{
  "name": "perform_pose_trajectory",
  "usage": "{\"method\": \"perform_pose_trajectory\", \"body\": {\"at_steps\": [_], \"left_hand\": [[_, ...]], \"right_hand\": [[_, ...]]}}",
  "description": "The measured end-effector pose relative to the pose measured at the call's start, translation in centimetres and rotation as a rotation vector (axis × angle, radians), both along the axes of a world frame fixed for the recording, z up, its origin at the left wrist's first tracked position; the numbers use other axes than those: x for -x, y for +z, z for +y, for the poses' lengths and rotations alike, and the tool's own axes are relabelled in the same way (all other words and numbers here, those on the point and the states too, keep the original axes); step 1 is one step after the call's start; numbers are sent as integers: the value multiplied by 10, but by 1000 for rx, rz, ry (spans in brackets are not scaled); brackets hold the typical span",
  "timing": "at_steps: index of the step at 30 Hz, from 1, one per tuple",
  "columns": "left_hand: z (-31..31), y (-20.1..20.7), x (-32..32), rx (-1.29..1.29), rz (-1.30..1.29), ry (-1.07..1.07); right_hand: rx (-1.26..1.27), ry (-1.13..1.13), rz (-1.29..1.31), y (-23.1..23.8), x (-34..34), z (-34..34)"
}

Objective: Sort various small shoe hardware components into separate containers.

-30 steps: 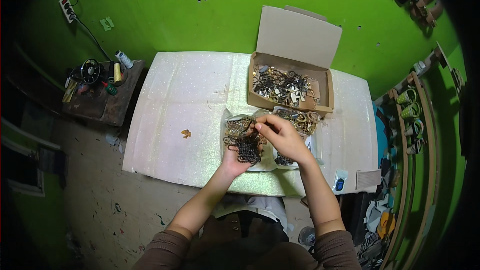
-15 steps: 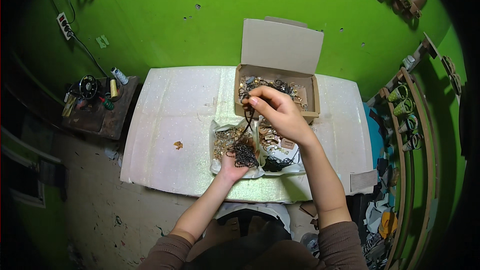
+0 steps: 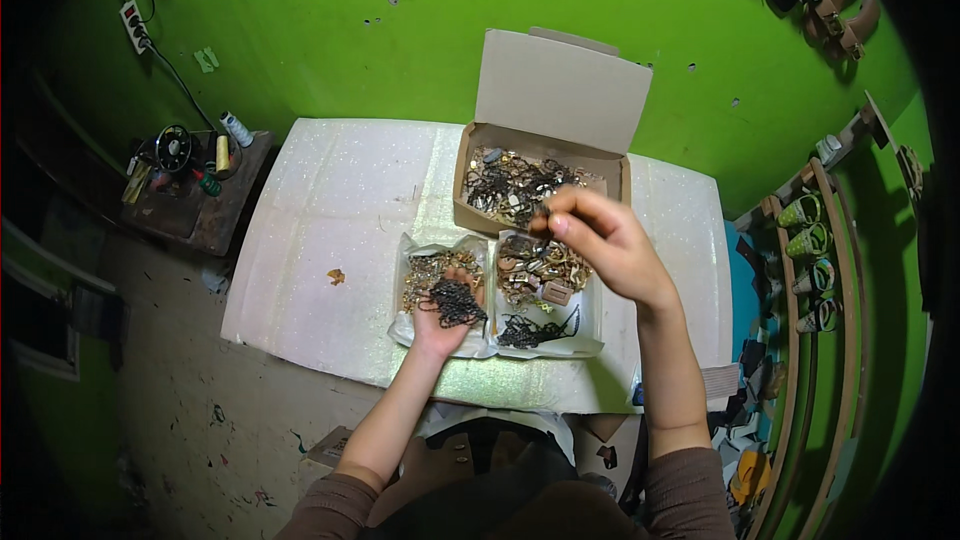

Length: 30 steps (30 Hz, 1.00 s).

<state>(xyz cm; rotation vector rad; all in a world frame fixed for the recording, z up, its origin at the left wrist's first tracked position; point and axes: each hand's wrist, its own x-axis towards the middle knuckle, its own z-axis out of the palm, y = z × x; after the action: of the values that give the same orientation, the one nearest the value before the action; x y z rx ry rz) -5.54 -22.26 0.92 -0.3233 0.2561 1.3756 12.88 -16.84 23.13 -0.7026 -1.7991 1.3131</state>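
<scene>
At the far left a power strip (image 3: 134,26) is fixed to the green wall (image 3: 330,30); below it a sewing machine (image 3: 173,148) sits on a dark stand (image 3: 190,220), with a yellow spool (image 3: 222,154) and a pale spool (image 3: 236,129) just beside it. Next comes the worktop (image 3: 290,240) with its pale, glittery cover, a small brown scrap (image 3: 336,278) lying on it.

Then I see the left tray (image 3: 403,328), white-lined, full of gold bits (image 3: 422,267). Over it the person's left hand (image 3: 437,330) is palm up, its grip holding a heap of black chain (image 3: 457,305). Behind the trays stands an open box (image 3: 560,148), lid (image 3: 565,85) up, with dark chains and shiny pieces inside. The right tray (image 3: 585,315), near the front of the box, has metal pieces, a pinkish buckle (image 3: 556,293) and a second chain heap (image 3: 530,332).

Above that tray is the right hand (image 3: 617,245), its grip narrow, thumb close to forefinger; something dark blurs at the tips, and I can't tell whether it is held.

Farther right, green sandals (image 3: 812,240) sit one above another on a wooden rack (image 3: 852,280).
</scene>
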Motion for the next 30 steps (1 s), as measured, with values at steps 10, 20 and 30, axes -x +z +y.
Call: {"method": "perform_pose_trajectory", "body": {"at_steps": [10,20,30], "left_hand": [[0,-2,-15,44,-16,104],[-18,-1,-16,48,2,180],[-18,-2,-18,-25,-34,153]], "right_hand": [[-319,24,-735,-93,-53,-16],[-87,199,-627,-143,-65,-20],[-39,81,-1069,-213,-84,-6]]}}
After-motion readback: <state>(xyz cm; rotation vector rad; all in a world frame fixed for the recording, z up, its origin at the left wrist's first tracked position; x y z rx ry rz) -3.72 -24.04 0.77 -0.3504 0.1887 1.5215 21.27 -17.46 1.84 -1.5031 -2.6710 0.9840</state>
